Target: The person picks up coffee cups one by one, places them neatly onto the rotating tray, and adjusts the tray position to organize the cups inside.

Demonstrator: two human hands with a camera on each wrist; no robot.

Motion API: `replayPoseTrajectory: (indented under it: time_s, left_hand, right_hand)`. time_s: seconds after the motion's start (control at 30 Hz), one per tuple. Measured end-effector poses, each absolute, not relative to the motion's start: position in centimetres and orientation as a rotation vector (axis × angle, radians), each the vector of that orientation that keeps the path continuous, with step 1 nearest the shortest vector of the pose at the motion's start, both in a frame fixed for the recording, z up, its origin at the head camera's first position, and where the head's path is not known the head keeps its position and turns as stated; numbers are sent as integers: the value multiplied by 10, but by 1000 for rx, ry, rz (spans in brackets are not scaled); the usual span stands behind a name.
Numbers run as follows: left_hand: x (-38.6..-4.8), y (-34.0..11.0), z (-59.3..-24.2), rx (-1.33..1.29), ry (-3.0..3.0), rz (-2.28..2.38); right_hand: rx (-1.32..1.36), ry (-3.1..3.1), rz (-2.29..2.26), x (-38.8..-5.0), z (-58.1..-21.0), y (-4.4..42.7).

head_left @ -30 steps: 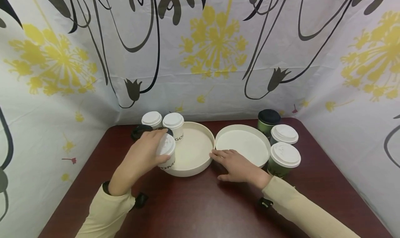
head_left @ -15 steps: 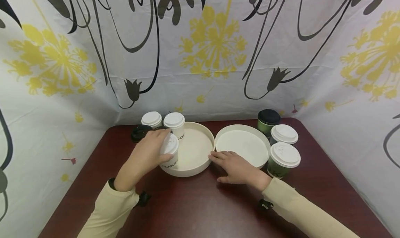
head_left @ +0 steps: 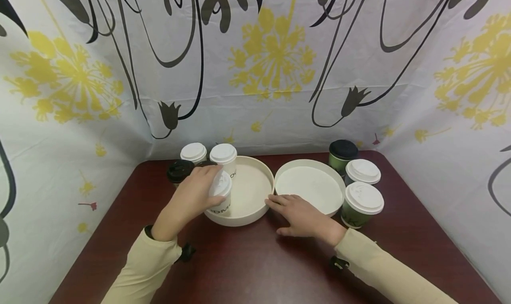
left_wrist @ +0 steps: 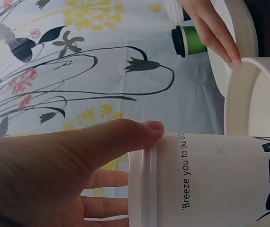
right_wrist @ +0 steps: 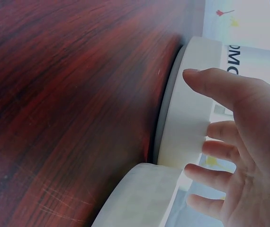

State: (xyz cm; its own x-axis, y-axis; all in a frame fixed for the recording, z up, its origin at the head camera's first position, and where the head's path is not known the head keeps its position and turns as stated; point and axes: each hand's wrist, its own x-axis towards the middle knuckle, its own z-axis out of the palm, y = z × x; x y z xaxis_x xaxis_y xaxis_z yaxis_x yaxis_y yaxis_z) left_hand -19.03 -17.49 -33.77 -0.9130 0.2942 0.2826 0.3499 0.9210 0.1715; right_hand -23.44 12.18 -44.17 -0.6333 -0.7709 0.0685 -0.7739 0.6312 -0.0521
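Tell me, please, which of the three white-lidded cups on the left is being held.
The frontmost cup, gripped by the left hand; the other two stand farther back.

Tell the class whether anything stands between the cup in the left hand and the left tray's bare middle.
Nothing visible does: the left tray is bare from the white cup in the left hand to its middle. Another cup stands farther back, off that path.
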Motion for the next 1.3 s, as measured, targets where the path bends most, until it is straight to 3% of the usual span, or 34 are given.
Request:
replayPoseTrajectory:
  time_s: [1.3]
  left_hand:
    - [-205,-169,-362,-487,-2950,-324]
  right_hand:
    - [1349,-2746,141,-233,-443,122]
